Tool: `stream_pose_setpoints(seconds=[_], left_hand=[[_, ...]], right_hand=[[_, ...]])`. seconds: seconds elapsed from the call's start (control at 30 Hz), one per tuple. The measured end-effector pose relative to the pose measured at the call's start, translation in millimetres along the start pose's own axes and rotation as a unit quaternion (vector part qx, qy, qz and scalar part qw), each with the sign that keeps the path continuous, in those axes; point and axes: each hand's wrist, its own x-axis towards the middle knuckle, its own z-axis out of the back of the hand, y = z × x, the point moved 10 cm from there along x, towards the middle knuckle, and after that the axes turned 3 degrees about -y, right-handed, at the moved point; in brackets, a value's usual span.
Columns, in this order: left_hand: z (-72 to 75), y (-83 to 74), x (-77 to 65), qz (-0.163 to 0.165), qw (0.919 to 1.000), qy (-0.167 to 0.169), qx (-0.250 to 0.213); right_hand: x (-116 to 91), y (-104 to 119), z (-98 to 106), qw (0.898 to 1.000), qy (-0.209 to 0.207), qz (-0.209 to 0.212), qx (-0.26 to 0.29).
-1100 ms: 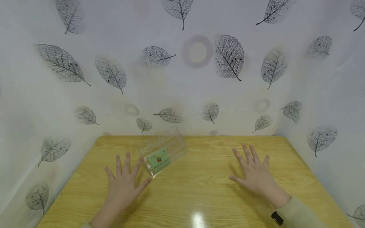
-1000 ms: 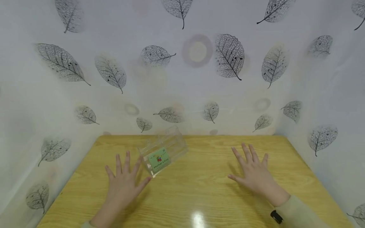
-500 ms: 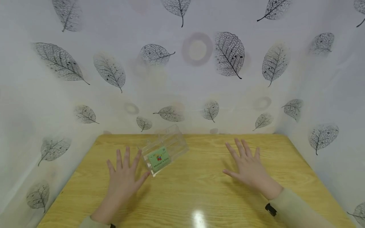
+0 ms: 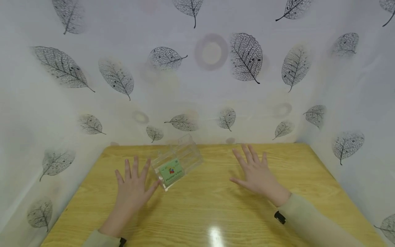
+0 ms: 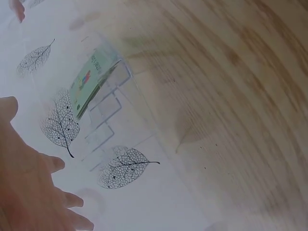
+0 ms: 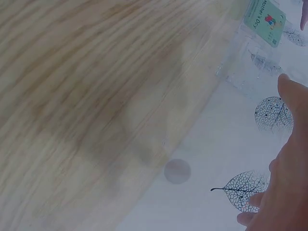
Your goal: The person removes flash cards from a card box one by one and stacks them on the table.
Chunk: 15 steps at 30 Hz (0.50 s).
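Note:
A clear plastic tiered card holder (image 4: 190, 155) stands slantwise near the back of the wooden table, left of the middle. Its front slot bears green cards (image 4: 172, 172) printed "Mother's Day"; the left wrist view shows them as a thin stack (image 5: 91, 82), with see-through steps behind. My left hand (image 4: 132, 190) is spread just left of the holder, its thumb tip close to the holder's front left corner. Farther right, my right hand (image 4: 257, 176) hovers over the table with fingers apart, a hand's width or more from the holder. Neither hand holds anything.
The wooden table (image 4: 197, 212) runs back to a pale curtain (image 4: 210, 89) printed with leaf skeletons, which also closes in both sides. Dark straps (image 4: 280, 217) show at the sleeves' undersides. A lamp's glare (image 4: 216, 236) lies on the front of the tabletop.
My right hand has moved left and a little farther back, closer to the holder. My left hand has edged slightly forward. The card holder stays in place; the head view has shifted slightly.

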Motion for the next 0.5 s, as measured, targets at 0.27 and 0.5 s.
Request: stream_pose_setpoints(seconds=[0.27, 0.5], left_hand=[[-3.5, 4.2, 2.5, 0.007, 0.9997, 0.002, -0.021], [-5.5, 6.1, 5.7, 0.007, 0.9998, -0.001, -0.021]], right_hand=[[13, 15, -1, 1.000, -0.004, 0.015, 0.012], [26, 27, -6, 0.999, -0.016, 0.033, 0.009]])
